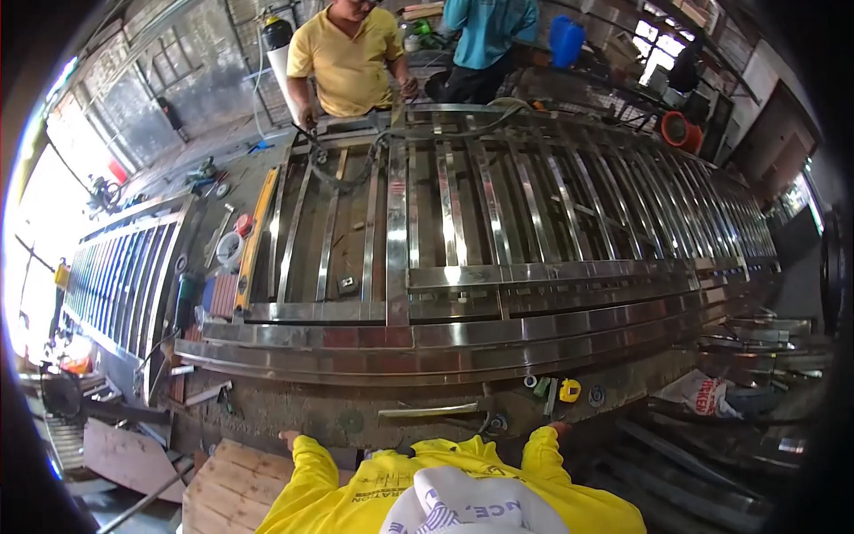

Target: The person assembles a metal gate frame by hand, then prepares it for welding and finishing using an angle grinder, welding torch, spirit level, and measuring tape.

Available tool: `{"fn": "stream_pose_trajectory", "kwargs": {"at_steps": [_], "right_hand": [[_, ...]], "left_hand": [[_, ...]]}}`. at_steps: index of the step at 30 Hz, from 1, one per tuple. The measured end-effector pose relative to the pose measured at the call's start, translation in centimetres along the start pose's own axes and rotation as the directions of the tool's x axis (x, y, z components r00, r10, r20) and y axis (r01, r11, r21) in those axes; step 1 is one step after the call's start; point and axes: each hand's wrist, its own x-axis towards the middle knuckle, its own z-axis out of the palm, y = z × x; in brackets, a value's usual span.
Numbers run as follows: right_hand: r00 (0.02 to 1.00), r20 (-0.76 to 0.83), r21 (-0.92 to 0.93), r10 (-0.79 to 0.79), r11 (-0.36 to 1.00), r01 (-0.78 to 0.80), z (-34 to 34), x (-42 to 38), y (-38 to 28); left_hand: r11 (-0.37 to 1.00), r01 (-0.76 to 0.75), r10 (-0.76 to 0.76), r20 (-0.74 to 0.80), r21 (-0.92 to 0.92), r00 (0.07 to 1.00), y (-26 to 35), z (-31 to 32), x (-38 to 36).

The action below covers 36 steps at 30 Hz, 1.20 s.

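Observation:
My left hand (288, 437) rests at the near edge of the workbench (294, 400), its fingers partly stretched out and nothing seen in them. At the same edge, farther right, is my right hand (559, 428); it is small in view and its fingers are mostly hidden. Between the hands lie a metal strip (429, 411) and a dark round tool part (495, 424). A yellow tape measure (570, 390) sits just beyond my right hand, beside a slim greenish tool (550, 396). Beyond the bench edge stretches a large shiny metal frame (398, 240) with many parallel bars.
A person in a yellow shirt (345, 58) stands across the frame, near a dark cable (342, 182); another wears teal (495, 36). An orange spirit level (256, 236) lies left. A barred panel (124, 262), plywood (236, 489) and a white sack (698, 394) are around.

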Motion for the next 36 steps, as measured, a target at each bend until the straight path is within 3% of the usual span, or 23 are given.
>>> {"fn": "stream_pose_trajectory", "kwargs": {"at_steps": [2,4,5,7,8,9,10,11,12,13,14,15,16,18,21,23,24,29,31,32,33,34,36], "right_hand": [[0.999,0.049,0.009,0.016,1.000,-0.017,-1.5,-1.4,-0.7],[0.997,0.080,0.008,0.018,1.000,-0.018,-2.1,-1.9,-0.8],[0.996,0.086,0.000,0.019,1.000,-0.019,-2.7,-2.1,-0.8],[0.995,0.100,-0.015,0.026,1.000,-0.025,-2.8,-2.4,-0.9],[0.995,0.101,-0.015,0.027,1.000,-0.026,-2.9,-2.5,-1.0],[0.993,0.108,-0.019,0.037,0.999,-0.036,-2.9,-2.6,-1.1],[0.993,0.108,-0.020,0.042,0.999,-0.040,-3.0,-2.8,-1.3],[0.992,0.110,-0.022,0.054,0.998,-0.052,-3.1,-2.8,-1.5],[0.992,0.108,-0.020,0.063,0.998,-0.061,-3.3,-2.8,-1.7],[0.992,0.102,-0.017,0.071,0.997,-0.070,-3.4,-2.9,-2.0],[0.992,0.098,-0.013,0.076,0.997,-0.075,-3.5,-2.9,-2.3],[0.991,0.092,-0.005,0.092,0.996,-0.092,-3.8,-3.0,-2.2],[0.991,0.085,-0.005,0.101,0.995,-0.101,-3.8,-3.1,-2.2],[0.990,0.060,0.008,0.126,0.992,-0.126,-4.0,-3.0,-2.3],[0.985,0.010,0.040,0.171,0.984,-0.171,-3.9,-2.7,-2.6],[0.978,-0.022,0.052,0.208,0.977,-0.207,-4.2,-2.8,-2.3],[0.974,-0.038,0.063,0.224,0.973,-0.222,-4.4,-2.7,-2.2],[0.924,-0.047,0.203,0.380,0.909,-0.364,-7.2,-3.4,-2.9],[0.891,-0.042,0.261,0.452,0.866,-0.427,-8.6,-4.0,-2.8],[0.873,-0.046,0.278,0.485,0.846,-0.455,-9.4,-5.0,-2.9],[0.860,-0.058,0.298,0.507,0.831,-0.470,-10.0,-5.5,-3.3],[0.850,-0.069,0.318,0.522,0.819,-0.477,-10.6,-6.0,-3.8],[0.838,-0.083,0.355,0.540,0.802,-0.481,-11.6,-6.9,-5.1]], "left_hand": [[0.930,-0.253,0.235,-0.100,-0.267,0.967,0.8,-3.0,1.9],[0.871,-0.438,0.446,-0.011,-0.221,0.895,6.3,-16.0,-5.4],[0.575,-0.542,0.620,-0.105,-0.613,0.777,8.1,-11.7,-1.2],[0.421,-0.716,0.786,-0.170,-0.557,0.595,15.2,-17.2,-7.4],[0.224,-0.351,0.840,-0.002,-0.909,0.543,19.5,-16.8,-9.9],[0.095,-0.489,0.927,-0.103,-0.867,0.362,23.4,-16.5,-12.7],[-0.172,-0.659,0.958,-0.280,-0.732,0.061,26.6,-16.5,-16.7],[-0.465,-0.691,0.871,-0.423,-0.554,-0.248,29.9,-16.5,-20.7],[-0.179,-0.581,0.983,-0.117,-0.794,-0.142,30.3,-21.5,-28.7],[-0.389,-0.606,0.915,-0.215,-0.694,-0.342,32.9,-20.5,-32.6],[-0.511,-0.650,0.852,-0.229,-0.562,-0.471,34.0,-21.0,-36.7],[-0.500,-0.735,0.832,-0.019,-0.458,-0.555,35.9,-21.1,-40.2],[-0.577,-0.735,0.779,0.031,-0.356,-0.627,37.1,-20.7,-43.3],[-0.570,-0.797,0.761,0.237,-0.197,-0.603,40.3,-16.7,-48.7],[-0.370,-0.887,0.813,0.366,-0.277,-0.453,45.9,-6.1,-55.2],[-0.245,-0.936,0.841,0.424,-0.252,-0.335,46.2,-5.7,-58.7],[-0.246,-0.936,0.839,0.428,-0.253,-0.336,46.1,-6.1,-60.0],[-0.266,-0.932,0.802,0.480,-0.247,-0.356,52.4,6.9,-64.2],[-0.306,-0.937,0.879,0.328,-0.170,-0.347,51.3,6.1,-65.3],[-0.329,-0.919,0.902,0.216,-0.218,-0.374,53.6,11.6,-65.3],[-0.391,-0.888,0.906,0.070,-0.243,-0.418,53.2,10.9,-65.3],[-0.353,-0.850,0.903,0.096,-0.390,-0.419,51.6,7.2,-65.4],[-0.404,-0.737,0.898,-0.081,-0.542,-0.433,49.4,4.6,-64.7]]}}
